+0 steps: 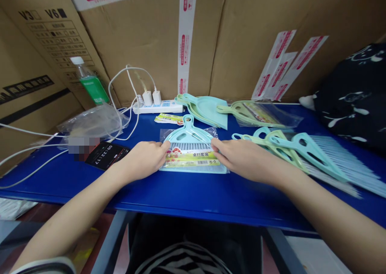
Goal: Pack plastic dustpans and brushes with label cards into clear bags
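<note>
A light-blue dustpan and brush set (188, 136) lies flat in a clear plastic bag with a printed label card (193, 159), in front of me. At its left edge, my left hand (147, 158) pinches the bag, fingers closed. My right hand (241, 157) grips the opposite edge the same way. The handle points away from me. Right of it, several loose brushes (310, 153) in blue and green lie in a pile, close to my right forearm. Behind the set are stacked dustpans (208, 108) and a green bagged dustpan (256, 112).
A power strip (163, 106) with white chargers and cables stands at the back left. Nearby are a bottle (92, 85), crumpled plastic bags (93, 123) and a phone (105, 155). Cardboard (144, 44) walls the blue table (181, 197). A dark patterned cloth item (356, 97) is at right.
</note>
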The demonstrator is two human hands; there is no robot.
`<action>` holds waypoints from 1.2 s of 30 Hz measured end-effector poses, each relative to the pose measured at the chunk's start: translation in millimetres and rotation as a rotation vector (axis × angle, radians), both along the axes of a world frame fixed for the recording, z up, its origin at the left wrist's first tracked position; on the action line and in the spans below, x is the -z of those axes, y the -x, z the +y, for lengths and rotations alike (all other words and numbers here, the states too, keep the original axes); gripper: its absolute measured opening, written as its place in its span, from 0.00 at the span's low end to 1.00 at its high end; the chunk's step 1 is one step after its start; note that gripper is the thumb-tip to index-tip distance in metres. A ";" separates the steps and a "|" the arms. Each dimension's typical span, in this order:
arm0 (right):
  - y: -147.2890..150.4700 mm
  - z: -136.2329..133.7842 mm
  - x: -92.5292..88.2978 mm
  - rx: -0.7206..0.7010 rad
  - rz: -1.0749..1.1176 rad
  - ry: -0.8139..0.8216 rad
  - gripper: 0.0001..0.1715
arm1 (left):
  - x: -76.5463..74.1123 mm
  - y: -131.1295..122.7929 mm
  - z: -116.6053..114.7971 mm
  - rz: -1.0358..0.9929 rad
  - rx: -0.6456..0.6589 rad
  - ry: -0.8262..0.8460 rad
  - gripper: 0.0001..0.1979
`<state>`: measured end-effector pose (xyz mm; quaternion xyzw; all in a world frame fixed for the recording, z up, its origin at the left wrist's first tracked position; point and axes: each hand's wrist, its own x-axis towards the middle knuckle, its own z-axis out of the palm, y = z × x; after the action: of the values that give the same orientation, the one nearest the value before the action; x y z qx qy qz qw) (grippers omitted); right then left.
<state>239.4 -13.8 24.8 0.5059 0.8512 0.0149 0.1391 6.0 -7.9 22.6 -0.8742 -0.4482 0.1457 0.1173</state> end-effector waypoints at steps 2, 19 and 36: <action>0.0 -0.5 -1.0 -0.002 0.004 -0.007 0.15 | -0.1 0.3 0.0 -0.013 0.006 0.000 0.10; -0.7 -0.2 -2.5 0.019 0.032 0.017 0.15 | -2.1 -0.8 -0.4 0.022 0.002 0.008 0.09; 0.9 -0.7 -4.9 0.016 0.046 0.007 0.12 | -1.6 -0.8 -1.1 0.008 0.002 0.008 0.09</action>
<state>238.5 -14.5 29.7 0.5124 0.8501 -0.0007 0.1213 6.9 -9.0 24.2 -0.8745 -0.4462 0.1509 0.1157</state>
